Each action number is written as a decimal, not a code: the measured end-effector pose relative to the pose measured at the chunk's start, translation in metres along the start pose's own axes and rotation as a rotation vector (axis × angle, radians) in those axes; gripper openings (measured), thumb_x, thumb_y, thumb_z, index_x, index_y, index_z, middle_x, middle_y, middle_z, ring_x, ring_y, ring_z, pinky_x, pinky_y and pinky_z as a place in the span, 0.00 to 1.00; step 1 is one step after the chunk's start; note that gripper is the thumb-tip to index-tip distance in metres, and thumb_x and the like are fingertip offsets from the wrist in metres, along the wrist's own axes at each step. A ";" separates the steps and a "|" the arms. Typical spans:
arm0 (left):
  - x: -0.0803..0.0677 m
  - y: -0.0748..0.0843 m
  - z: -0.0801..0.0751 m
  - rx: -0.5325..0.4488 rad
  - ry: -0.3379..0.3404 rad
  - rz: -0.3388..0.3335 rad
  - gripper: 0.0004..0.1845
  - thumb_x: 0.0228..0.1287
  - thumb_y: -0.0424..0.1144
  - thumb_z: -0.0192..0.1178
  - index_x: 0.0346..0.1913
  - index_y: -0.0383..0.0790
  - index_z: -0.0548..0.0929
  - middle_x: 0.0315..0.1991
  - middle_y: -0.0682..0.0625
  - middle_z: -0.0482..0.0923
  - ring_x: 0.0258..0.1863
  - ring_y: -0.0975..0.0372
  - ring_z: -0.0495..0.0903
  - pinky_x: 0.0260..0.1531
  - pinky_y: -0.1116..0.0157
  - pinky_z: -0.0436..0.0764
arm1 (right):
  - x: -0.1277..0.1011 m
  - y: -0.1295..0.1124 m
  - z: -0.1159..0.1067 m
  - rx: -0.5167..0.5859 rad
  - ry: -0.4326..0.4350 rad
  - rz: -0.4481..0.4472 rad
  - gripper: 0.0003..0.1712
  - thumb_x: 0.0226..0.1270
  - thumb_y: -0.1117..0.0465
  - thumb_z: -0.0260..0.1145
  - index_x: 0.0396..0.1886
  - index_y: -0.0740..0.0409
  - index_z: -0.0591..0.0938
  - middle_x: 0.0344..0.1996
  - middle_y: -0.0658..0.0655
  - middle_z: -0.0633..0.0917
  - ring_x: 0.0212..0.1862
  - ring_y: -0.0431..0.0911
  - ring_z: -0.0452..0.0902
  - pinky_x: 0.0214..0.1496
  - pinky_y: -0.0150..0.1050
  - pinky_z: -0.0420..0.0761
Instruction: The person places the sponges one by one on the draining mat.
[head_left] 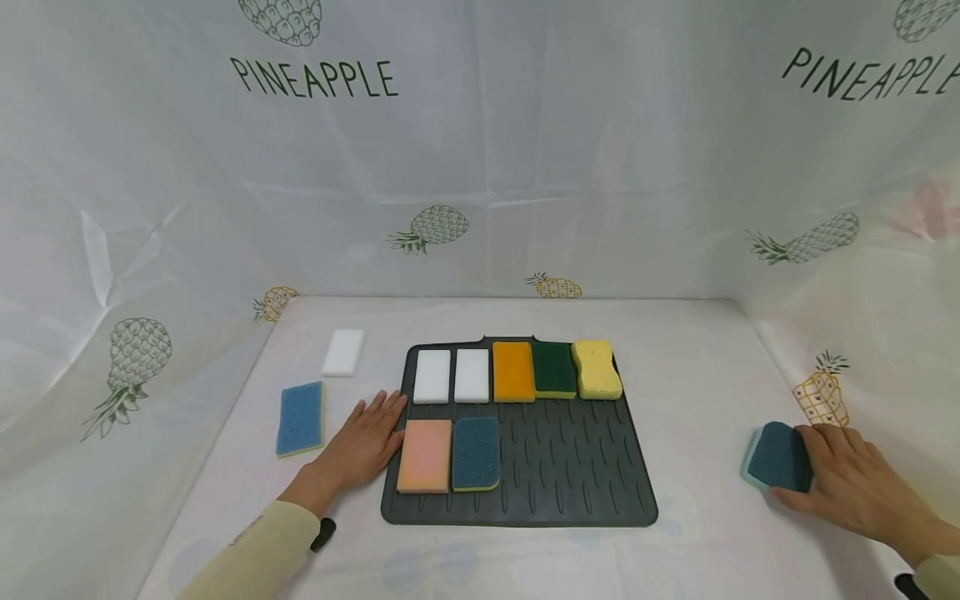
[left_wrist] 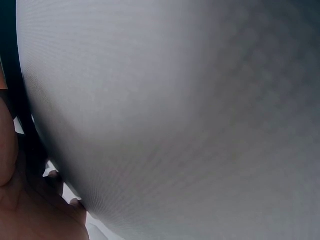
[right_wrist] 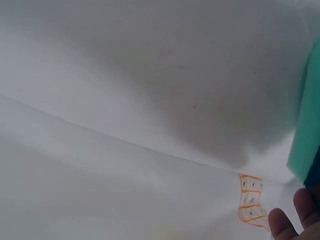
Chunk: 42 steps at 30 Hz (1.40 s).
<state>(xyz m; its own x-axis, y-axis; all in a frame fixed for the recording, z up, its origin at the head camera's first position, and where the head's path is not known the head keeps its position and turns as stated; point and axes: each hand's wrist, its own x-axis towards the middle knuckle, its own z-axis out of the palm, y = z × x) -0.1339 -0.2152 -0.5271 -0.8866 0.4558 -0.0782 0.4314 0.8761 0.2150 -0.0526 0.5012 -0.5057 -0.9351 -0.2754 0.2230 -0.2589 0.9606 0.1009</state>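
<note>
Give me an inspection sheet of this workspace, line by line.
Surface: table under white pineapple-print cloth.
Job's things: dark teal sponge off the mat; grey ridged mat holding seven sponges.
Clutter: blue sponge and white sponge left of the mat.
Grippers: right hand grips the teal sponge; left hand rests flat at the mat's left edge.
Cables: nothing seen.
Surroundings: pineapple-print curtain walls.

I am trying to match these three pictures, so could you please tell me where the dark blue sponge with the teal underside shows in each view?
Head: the sponge lies at the far right, on the tablecloth beside the mat, under the right hand's fingers.
Left wrist: not in view.
Right wrist: its teal side shows at the right edge.
Shared landmark: the orange pineapple print, also in the right wrist view.
</note>
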 end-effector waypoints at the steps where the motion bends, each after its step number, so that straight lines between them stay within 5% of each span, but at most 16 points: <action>1: 0.000 0.000 0.000 0.000 0.000 -0.001 0.35 0.85 0.48 0.50 0.83 0.32 0.57 0.82 0.36 0.58 0.83 0.41 0.55 0.79 0.36 0.56 | 0.002 0.000 0.000 -0.008 0.027 -0.013 0.67 0.31 0.21 0.81 0.53 0.73 0.74 0.45 0.74 0.75 0.43 0.66 0.71 0.37 0.64 0.75; 11: -0.001 0.002 -0.001 -0.001 0.000 -0.007 0.35 0.85 0.48 0.50 0.83 0.32 0.58 0.83 0.36 0.58 0.83 0.40 0.55 0.79 0.36 0.56 | 0.034 -0.012 -0.002 -0.022 0.118 -0.066 0.65 0.33 0.21 0.79 0.52 0.73 0.75 0.47 0.73 0.78 0.45 0.67 0.73 0.39 0.64 0.74; 19: -0.001 0.003 -0.003 0.007 -0.012 -0.012 0.35 0.85 0.48 0.50 0.84 0.33 0.58 0.83 0.37 0.57 0.83 0.41 0.54 0.79 0.36 0.56 | 0.067 -0.034 0.003 -0.021 0.165 -0.137 0.66 0.48 0.16 0.67 0.58 0.75 0.73 0.49 0.75 0.79 0.47 0.68 0.75 0.42 0.65 0.76; 26: -0.001 0.003 -0.003 0.014 -0.014 -0.014 0.35 0.85 0.48 0.50 0.83 0.33 0.58 0.83 0.37 0.58 0.83 0.41 0.55 0.79 0.36 0.57 | 0.097 -0.064 -0.003 0.015 0.155 -0.177 0.63 0.46 0.24 0.73 0.62 0.75 0.72 0.52 0.74 0.79 0.50 0.68 0.76 0.47 0.65 0.78; 37: 0.000 0.004 -0.001 0.012 -0.022 -0.023 0.35 0.85 0.47 0.51 0.83 0.33 0.58 0.83 0.37 0.58 0.83 0.41 0.54 0.79 0.36 0.56 | 0.127 -0.108 -0.016 0.006 0.219 -0.295 0.66 0.65 0.15 0.36 0.64 0.76 0.73 0.53 0.74 0.78 0.53 0.68 0.76 0.51 0.64 0.79; 42: 0.000 0.005 -0.004 0.006 -0.025 -0.025 0.34 0.85 0.47 0.50 0.83 0.32 0.58 0.83 0.36 0.58 0.83 0.40 0.54 0.79 0.36 0.56 | 0.139 -0.132 -0.022 0.022 0.213 -0.340 0.64 0.66 0.16 0.42 0.66 0.75 0.72 0.55 0.73 0.78 0.56 0.67 0.76 0.56 0.64 0.79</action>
<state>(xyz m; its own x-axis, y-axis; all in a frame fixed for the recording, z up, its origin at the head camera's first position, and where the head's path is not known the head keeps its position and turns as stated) -0.1327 -0.2115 -0.5223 -0.8930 0.4371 -0.1074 0.4100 0.8884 0.2065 -0.1428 0.3351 -0.4667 -0.7245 -0.5773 0.3766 -0.5527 0.8130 0.1831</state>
